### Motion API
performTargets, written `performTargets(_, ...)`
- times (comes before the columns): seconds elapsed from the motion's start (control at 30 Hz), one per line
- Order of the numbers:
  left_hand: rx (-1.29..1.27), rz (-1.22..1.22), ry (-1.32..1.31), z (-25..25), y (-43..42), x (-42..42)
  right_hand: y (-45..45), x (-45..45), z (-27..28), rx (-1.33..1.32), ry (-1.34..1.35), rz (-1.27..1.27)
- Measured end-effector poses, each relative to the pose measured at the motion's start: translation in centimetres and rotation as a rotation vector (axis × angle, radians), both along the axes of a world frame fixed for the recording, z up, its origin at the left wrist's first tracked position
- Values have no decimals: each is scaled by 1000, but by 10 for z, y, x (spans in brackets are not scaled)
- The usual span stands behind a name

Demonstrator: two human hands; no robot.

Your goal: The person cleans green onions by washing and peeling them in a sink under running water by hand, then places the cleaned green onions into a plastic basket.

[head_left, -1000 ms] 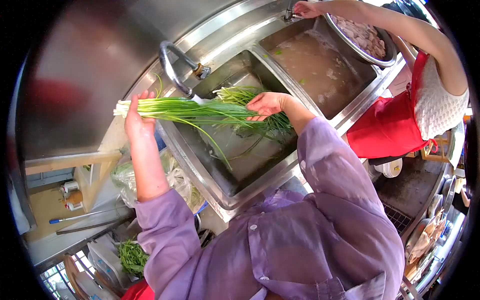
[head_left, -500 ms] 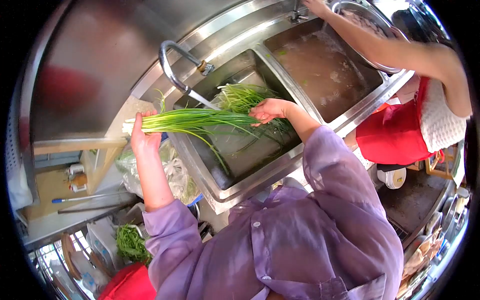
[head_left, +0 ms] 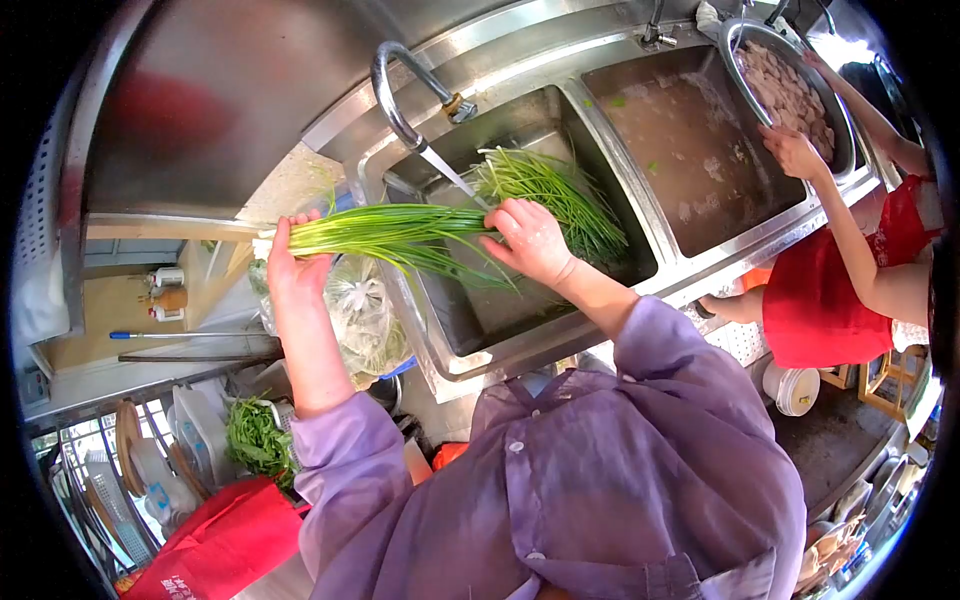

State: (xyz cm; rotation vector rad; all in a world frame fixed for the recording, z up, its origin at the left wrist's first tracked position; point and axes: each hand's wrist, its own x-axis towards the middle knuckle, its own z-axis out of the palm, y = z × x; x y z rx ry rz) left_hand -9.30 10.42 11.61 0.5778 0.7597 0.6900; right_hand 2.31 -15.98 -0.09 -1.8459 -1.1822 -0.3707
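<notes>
My left hand (head_left: 297, 268) is wrapped round the white root end of a bundle of spring onions (head_left: 385, 230), left of the sink basin (head_left: 470, 350). The long green leaves stretch right across the basin. My right hand (head_left: 535, 242) has its fingers curled over the leaf ends, partly hiding them. Beside it, more spring onions (head_left: 560, 195) lie in the basin. A curved tap (head_left: 385, 85) pours a stream of water (head_left: 450, 172) down near my right fingers.
The adjoining basin (head_left: 690, 150) holds murky water. At its far side a co-worker's hands grip a metal bowl (head_left: 845, 150) of pale pieces. Below left are a clear plastic bag (head_left: 360, 310), leafy greens (head_left: 260, 437) and a rack with trays (head_left: 200, 430). A white bucket (head_left: 795, 390) stands on the floor.
My view has shifted, so the sink sits further right. My right hand has turned, its back now uppermost at the leaf ends. The co-worker's near arm has drawn back to the bowl's rim.
</notes>
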Motion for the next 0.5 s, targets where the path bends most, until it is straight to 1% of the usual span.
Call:
performTargets(0.07, -18, -10, 7, 0, -2, 1, 4, 1, -6, -46, -79, -31)
performTargets(0.17, -13, 35, 76, 5, -8, 5, 6, 7, -8, -28, -81, -19)
performTargets(0.3, 8, 12, 67, -1, 0, 3, 5, 8, -11, 15, -25, 47)
performTargets(0.37, -13, 45, 77, -4, 3, 4, 3, 5, -11, 35, 345, 127)
performTargets(0.43, -39, 56, 72, -8, 10, -2, 6, 12, -21, 306, 832, 149)
performTargets(0.47, -63, 69, 62, -7, 14, -6, -2, 26, -25, 366, 1254, 74)
performTargets(0.5, -63, 68, 62, -6, 19, -11, -11, 40, -29, 485, 1348, 55)
